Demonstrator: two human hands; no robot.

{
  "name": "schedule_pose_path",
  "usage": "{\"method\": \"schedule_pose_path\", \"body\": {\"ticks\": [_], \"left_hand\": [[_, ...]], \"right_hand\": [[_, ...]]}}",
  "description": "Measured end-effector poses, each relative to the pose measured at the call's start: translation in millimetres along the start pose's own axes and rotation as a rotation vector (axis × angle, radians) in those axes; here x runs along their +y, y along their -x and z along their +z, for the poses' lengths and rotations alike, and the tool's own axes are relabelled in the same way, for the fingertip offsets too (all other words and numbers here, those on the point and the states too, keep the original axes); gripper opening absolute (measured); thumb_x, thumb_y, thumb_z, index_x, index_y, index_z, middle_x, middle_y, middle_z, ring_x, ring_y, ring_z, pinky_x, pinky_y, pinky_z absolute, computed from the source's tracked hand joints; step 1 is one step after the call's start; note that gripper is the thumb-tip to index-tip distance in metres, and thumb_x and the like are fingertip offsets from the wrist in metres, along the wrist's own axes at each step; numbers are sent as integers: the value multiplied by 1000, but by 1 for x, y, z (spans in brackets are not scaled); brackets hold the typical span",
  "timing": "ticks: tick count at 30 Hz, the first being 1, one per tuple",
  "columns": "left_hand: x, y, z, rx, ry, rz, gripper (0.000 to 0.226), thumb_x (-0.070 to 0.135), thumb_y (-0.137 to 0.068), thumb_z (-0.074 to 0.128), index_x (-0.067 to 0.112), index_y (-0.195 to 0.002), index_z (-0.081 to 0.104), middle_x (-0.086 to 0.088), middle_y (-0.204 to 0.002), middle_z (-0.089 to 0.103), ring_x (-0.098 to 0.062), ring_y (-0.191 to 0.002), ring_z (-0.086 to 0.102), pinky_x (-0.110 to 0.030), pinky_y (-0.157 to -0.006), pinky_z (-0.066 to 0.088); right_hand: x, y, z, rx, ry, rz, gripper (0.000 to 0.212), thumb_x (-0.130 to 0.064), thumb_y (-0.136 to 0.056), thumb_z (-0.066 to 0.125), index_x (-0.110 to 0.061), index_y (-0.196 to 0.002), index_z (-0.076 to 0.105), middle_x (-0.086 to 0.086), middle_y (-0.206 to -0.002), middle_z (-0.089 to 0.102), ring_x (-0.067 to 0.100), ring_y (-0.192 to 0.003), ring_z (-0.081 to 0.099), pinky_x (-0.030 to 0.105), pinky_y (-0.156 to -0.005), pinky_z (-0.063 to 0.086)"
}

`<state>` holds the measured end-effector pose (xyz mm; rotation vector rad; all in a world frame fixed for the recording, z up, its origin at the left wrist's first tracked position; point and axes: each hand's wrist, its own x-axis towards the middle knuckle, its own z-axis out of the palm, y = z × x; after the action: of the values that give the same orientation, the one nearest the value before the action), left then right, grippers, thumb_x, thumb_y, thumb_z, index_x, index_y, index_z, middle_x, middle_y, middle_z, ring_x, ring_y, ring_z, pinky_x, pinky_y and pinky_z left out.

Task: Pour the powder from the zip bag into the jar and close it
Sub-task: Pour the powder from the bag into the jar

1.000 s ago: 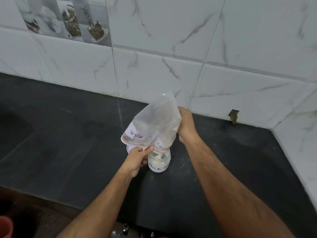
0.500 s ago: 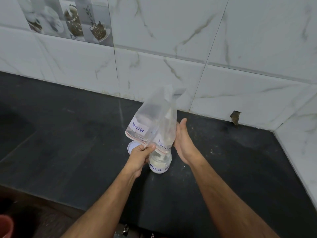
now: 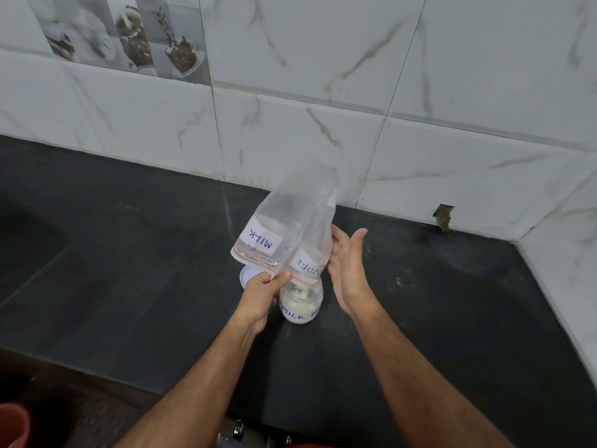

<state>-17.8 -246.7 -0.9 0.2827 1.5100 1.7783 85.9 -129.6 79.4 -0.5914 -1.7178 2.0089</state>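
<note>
A clear zip bag (image 3: 295,221) labelled "MILK POWDER" hangs upside down, its pink zip mouth over a small clear jar (image 3: 301,305). White powder fills the jar's lower part, and the jar carries a handwritten "MILK" label. My left hand (image 3: 263,292) pinches the bag's zip edge just left of the jar mouth. My right hand (image 3: 349,270) is flat with its fingers apart, right beside the bag's right side. The bag looks almost empty. A round white lid (image 3: 247,275) lies on the counter behind my left hand, partly hidden.
The dark stone counter (image 3: 452,318) meets a white marble-tile wall (image 3: 323,108) behind and to the right. A small hole (image 3: 443,216) shows at the wall's base. A red object (image 3: 13,425) sits at the lower left, below the counter's front edge.
My right hand let go of the bag's upper side, opened flat and dropped lower beside the bag. The bag stands more upright over the jar. My left hand kept its grip.
</note>
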Motion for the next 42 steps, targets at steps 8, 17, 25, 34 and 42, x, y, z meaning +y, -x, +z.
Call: {"method": "schedule_pose_path", "body": {"ticks": [8,17,25,34,42], "left_hand": [[-1,1,-1,18,-3,-29,33,20,-92,67,28,-62,75,17,-59,67,6,-47,56,-8,-44,39],[0,0,2,-6,49,9,30,14,-92,66,20,-64,74,12,-55,66,5,-48,59,-8,-47,44],[-3,-1,1,-8,75,30,28,11,-92,66,19,-66,74,12,-57,67,5,-49,59,-8,-48,45],[-5,-3,0,-1,50,51,31,11,-91,67,23,-64,78,12,-58,68,6,-48,59,-6,-47,45],[3,-2,1,27,-9,74,10,12,-88,71,14,-82,78,4,-76,78,1,-60,68,-9,-53,49]], "right_hand": [[5,5,3,-57,52,-59,102,-94,-72,32,-21,-142,50,-3,-136,67,14,-129,61,29,-100,54],[3,7,10,-12,11,-82,125,-99,-63,33,-18,-157,27,3,-157,47,18,-143,45,32,-111,42],[7,6,17,6,-105,-30,139,-105,-51,33,-23,-162,15,1,-165,32,16,-149,35,34,-118,34],[15,-3,16,74,-109,20,127,-104,-56,30,-31,-160,19,-4,-164,34,15,-147,38,47,-122,31],[14,-10,10,160,-4,-40,102,-75,-80,59,-17,-157,26,7,-152,51,20,-135,55,49,-112,45]]}}
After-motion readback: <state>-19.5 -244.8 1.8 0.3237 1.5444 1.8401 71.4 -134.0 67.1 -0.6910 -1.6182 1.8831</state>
